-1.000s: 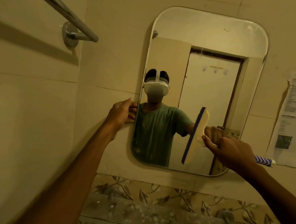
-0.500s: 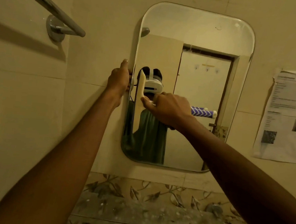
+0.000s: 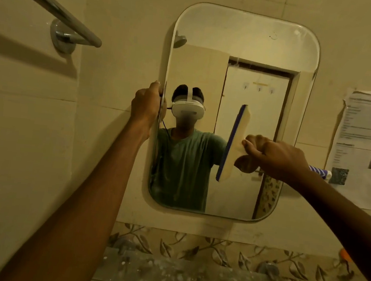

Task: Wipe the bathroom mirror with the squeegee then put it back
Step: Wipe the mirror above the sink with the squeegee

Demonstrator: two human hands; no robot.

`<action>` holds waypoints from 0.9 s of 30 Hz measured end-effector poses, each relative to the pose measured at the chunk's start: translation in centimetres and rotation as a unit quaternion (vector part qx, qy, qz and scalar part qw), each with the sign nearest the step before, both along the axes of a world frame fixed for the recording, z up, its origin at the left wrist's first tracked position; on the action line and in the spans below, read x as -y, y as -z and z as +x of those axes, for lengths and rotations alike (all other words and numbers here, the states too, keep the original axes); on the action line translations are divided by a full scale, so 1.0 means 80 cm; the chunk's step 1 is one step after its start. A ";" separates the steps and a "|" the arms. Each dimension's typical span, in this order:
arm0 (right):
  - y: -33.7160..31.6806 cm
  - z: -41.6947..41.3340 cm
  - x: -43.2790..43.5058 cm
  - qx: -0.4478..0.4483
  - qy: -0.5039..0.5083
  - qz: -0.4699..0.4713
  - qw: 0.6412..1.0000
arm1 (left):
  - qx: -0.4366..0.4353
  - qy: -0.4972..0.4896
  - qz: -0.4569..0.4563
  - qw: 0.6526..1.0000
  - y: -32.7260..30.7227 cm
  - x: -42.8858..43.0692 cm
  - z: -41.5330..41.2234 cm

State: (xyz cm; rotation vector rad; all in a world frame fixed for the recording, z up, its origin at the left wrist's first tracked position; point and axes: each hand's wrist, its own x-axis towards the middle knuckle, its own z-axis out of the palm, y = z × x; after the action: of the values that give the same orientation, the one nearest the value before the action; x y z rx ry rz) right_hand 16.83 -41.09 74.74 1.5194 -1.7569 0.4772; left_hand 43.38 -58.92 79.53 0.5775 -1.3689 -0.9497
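Both forearms run out of view at the bottom corners. The right hand (image 3: 278,158) hides most of the squeegee (image 3: 234,145) handle; only its blue-and-white striped end pokes out behind the wrist. That grip is closed round the handle, the cream blade with its blue edge standing nearly upright against the mirror (image 3: 246,44), right of centre. The left hand (image 3: 146,105) clasps the mirror's left edge. A towel rail (image 3: 56,12) sits upper left, papers (image 3: 365,144) on the right wall.
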 end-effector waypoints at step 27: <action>-0.072 -0.013 -0.008 0.005 0.015 -0.013 1.000 | -0.029 -0.012 -0.006 0.999 -0.055 -0.006 -0.012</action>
State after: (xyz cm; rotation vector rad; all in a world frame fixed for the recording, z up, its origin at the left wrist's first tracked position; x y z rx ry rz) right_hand 15.80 -40.41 80.52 1.4720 -1.7725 0.4927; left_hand 42.45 -58.43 83.96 0.5529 -1.3119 -0.9320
